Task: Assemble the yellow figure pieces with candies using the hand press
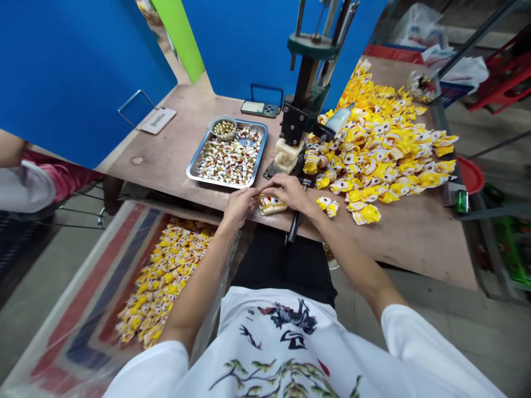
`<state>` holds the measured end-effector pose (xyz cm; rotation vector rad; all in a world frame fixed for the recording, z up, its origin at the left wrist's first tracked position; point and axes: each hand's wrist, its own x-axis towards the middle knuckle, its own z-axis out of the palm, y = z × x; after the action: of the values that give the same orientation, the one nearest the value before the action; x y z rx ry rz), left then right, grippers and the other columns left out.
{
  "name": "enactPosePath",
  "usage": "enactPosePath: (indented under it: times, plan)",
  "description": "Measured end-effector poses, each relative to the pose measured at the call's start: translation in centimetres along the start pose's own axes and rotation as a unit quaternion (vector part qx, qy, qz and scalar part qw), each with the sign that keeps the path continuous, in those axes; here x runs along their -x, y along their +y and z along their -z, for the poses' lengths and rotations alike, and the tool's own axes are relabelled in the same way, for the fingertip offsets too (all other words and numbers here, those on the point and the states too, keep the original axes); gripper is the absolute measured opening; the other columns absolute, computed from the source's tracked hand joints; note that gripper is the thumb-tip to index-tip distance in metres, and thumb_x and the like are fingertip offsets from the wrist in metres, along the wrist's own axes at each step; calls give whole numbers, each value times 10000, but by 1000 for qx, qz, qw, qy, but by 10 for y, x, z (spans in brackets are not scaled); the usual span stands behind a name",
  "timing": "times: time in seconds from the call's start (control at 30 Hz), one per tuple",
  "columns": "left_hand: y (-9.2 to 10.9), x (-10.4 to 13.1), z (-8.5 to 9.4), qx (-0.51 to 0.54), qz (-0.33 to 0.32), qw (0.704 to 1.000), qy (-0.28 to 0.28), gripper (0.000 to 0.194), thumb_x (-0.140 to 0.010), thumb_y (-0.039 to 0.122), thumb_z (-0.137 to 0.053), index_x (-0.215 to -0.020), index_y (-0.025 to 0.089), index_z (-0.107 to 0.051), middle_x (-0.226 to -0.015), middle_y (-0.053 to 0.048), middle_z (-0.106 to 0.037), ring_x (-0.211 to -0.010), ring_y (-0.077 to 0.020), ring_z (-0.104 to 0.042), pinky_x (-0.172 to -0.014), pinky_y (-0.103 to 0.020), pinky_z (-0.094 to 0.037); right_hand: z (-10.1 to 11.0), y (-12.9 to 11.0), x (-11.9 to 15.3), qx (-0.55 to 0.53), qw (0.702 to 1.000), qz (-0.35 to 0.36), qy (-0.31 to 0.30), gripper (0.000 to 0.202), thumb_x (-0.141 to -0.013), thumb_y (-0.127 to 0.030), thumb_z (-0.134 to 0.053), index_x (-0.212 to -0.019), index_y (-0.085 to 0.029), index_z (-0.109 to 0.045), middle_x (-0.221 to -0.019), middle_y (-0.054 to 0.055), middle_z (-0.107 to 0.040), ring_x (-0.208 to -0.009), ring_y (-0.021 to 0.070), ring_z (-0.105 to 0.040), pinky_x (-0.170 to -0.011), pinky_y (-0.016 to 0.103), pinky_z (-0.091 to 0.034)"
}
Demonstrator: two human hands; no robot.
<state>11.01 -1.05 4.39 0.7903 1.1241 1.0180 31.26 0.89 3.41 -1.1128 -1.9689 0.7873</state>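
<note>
My left hand (243,205) and my right hand (286,189) meet at the front edge of the wooden table. Their fingertips are pinched close together around something too small to make out. Just below my right fingers, a yellow and white figure (272,202) sits in a pale block. A black-handled hammer (294,226) lies beside it, partly under my right wrist. Behind my hands, the press (295,119) stands over a cream-coloured mould (287,155). To the left, a metal tray (191,172) holds many small white, red and gold pieces and a bowl of gold beads (224,129).
A large heap of yellow and white figures (385,143) covers the table's right side, with a plastic bottle (340,118) on it. Phones (259,109) lie near the blue partition (249,50). More figures fill a striped bag (99,287) at lower left. Another person's arm (10,149) shows at far left.
</note>
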Motion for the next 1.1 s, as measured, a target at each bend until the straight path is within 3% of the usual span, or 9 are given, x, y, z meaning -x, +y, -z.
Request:
enactPosePath:
  times: [0.17,0.27,0.43,0.53,0.63,0.77,0.87,0.97,1.1]
  plan:
    - [1,-10,9,-35,56,997,-32,219,-705,220,-866,-664,145,-664,-585,12,-547,-507,-52,-446,-472,-164,-310,-3,20,-13,-43,998,-40,-29,263,-978,-430,-821,-945,-174,-875,-921,53,-815,-845,186,-699,-797,287,-499]
    - [3,-16,10,-31,82,995,-39,156,-696,185,-839,-678,126,-696,-592,-15,-595,-509,-58,-482,-473,-163,-368,2,10,-11,-26,997,-66,-41,321,-1016,-478,-775,-984,-172,-867,-957,61,-831,-870,201,-724,-809,293,-520]
    - [3,-20,8,-2,124,992,-9,113,-735,183,-820,-761,108,-739,-643,-33,-655,-518,-60,-537,-500,-142,-472,14,-41,61,130,968,-133,167,375,-1168,-448,-507,-1165,-204,-791,-1133,125,-791,-1068,279,-721,-1032,403,-545]
    - [4,-22,10,7,151,988,-13,121,-744,169,-834,-764,107,-731,-650,-24,-643,-525,-56,-553,-516,-130,-503,6,-57,110,191,936,-226,189,415,-1158,-475,-491,-1355,-186,-715,-1193,189,-734,-1041,351,-715,-1002,488,-564]
    - [6,-24,12,-4,154,988,-19,151,-731,143,-849,-723,110,-702,-651,-32,-646,-531,-60,-564,-500,-127,-498,-11,-44,127,214,928,-252,171,461,-1123,-421,-548,-1505,-175,-630,-1259,237,-678,-1097,395,-696,-1011,531,-570]
    - [7,-24,10,-8,146,989,-32,163,-729,127,-862,-719,108,-701,-624,-20,-621,-507,-51,-536,-463,-115,-450,-27,-14,116,213,925,-262,173,549,-1062,-305,-577,-1588,-147,-560,-1288,253,-650,-1136,392,-686,-1011,538,-585]
    - [7,-23,8,-5,140,990,-25,151,-733,124,-864,-732,101,-716,-619,-10,-614,-501,-44,-525,-473,-116,-463,-24,-1,110,160,926,-292,180,662,-954,-259,-633,-1595,-136,-526,-1221,214,-672,-1035,345,-710,-950,519,-616]
    - [8,-23,7,-5,152,988,-11,135,-745,129,-849,-729,102,-718,-634,-23,-645,-510,-53,-546,-491,-129,-500,-10,2,115,8,925,-332,188,648,-824,-303,-734,-1443,-187,-584,-952,55,-681,-810,239,-699,-792,409,-644]
    - [8,-24,8,-15,155,988,-4,108,-757,116,-840,-752,103,-733,-654,-39,-686,-524,-68,-591,-499,-131,-528,11,-8,123,-255,865,-395,174,443,-787,-397,-795,-1146,-205,-621,-803,-25,-637,-638,130,-640,-580,237,-551]
